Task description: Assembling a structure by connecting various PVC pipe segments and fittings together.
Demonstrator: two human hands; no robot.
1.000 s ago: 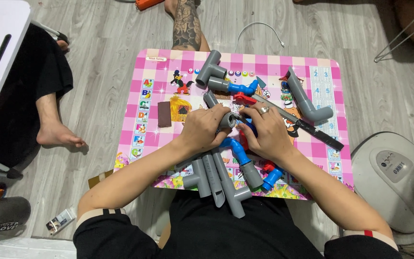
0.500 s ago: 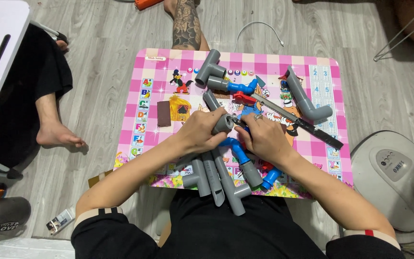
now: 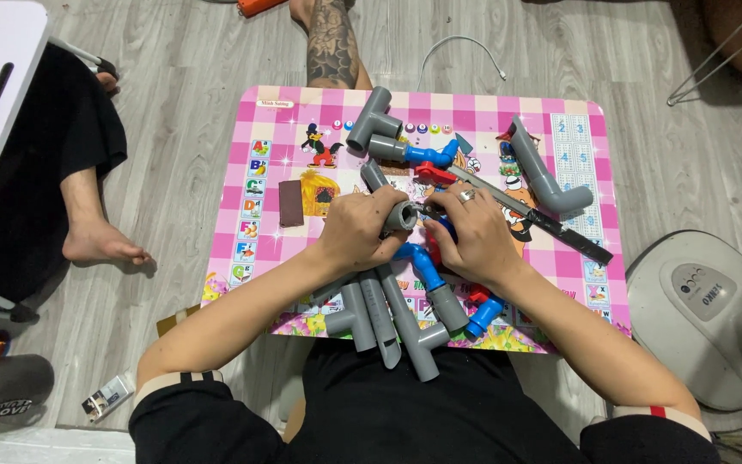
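My left hand [image 3: 361, 230] grips a short grey pipe fitting [image 3: 403, 215] over the middle of a small pink checkered table [image 3: 259, 120]. My right hand [image 3: 477, 234], with a ring on one finger, meets it from the right and touches the fitting's open end. A blue pipe elbow [image 3: 414, 257] runs under my right hand into a grey pipe [image 3: 448, 307]. Several grey pipes [image 3: 388, 314] lie together at the table's near edge below my left hand. What my right fingers hold is hidden.
On the table's far half lie a grey tee fitting [image 3: 373, 120], a blue and grey joint [image 3: 418, 153], a long grey elbow pipe [image 3: 543, 176], a black saw-like tool [image 3: 551, 223] and a brown block [image 3: 290, 203]. Another person's bare foot [image 3: 100, 245] is left. A white appliance [image 3: 702, 309] stands right.
My hands have drawn closer together around the grey fitting, which has turned so its open end faces the camera. The rest has stayed put.
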